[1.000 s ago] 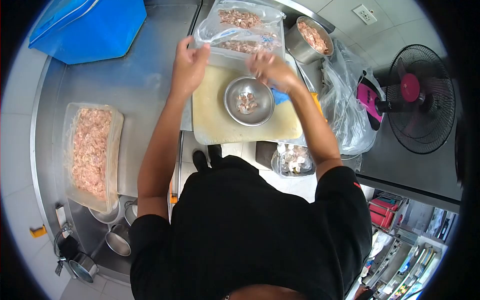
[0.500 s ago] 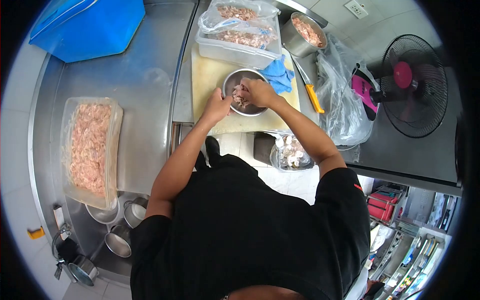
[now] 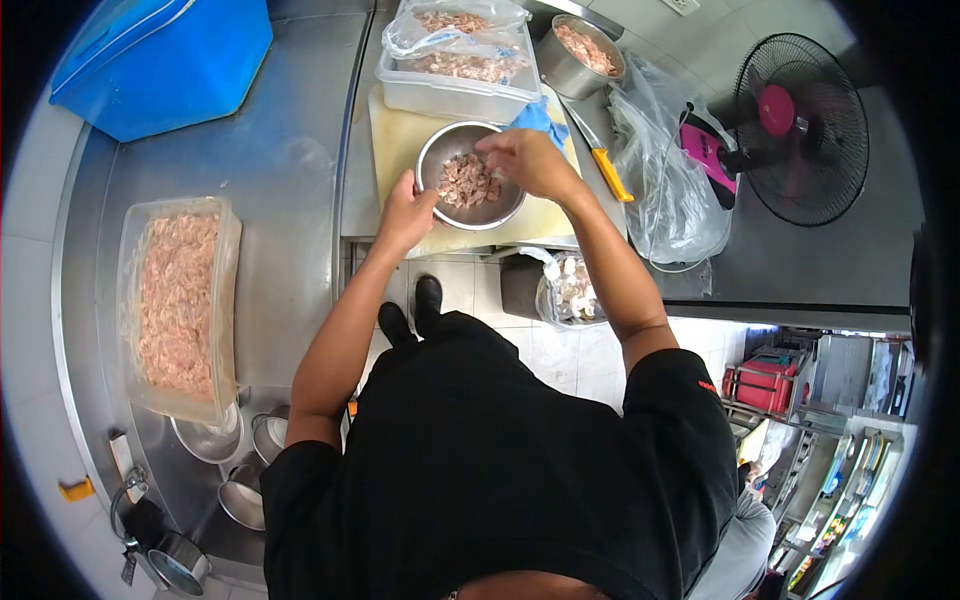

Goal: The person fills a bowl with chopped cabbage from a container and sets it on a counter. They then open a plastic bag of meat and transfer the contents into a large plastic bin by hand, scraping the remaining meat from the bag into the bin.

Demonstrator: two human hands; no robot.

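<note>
A steel bowl (image 3: 476,216) stands at the near part of the yellowish cutting board (image 3: 392,132), with small pieces of raw chopped meat (image 3: 468,182) inside. My left hand (image 3: 406,216) grips the bowl's left rim, the thumb on the edge. Above the right side of the bowl is my right hand (image 3: 532,162), its fingers stretched toward the meat and slightly blurred. Nothing shows between those fingers. Behind my right hand lies a blue cloth (image 3: 540,118), partly covered.
A clear tub (image 3: 455,98) with bagged meat stands behind the bowl; a steel pot (image 3: 580,58) of meat is beside it. A yellow-handled knife (image 3: 608,172), plastic bags (image 3: 668,200) and a fan (image 3: 800,130) are right. Left are a meat tub (image 3: 180,310) and blue bin (image 3: 165,65).
My right hand has lifted out of the meat, its fingers opening. The bowl now appears tipped toward me, with more meat showing. The whole view has shifted slightly.
</note>
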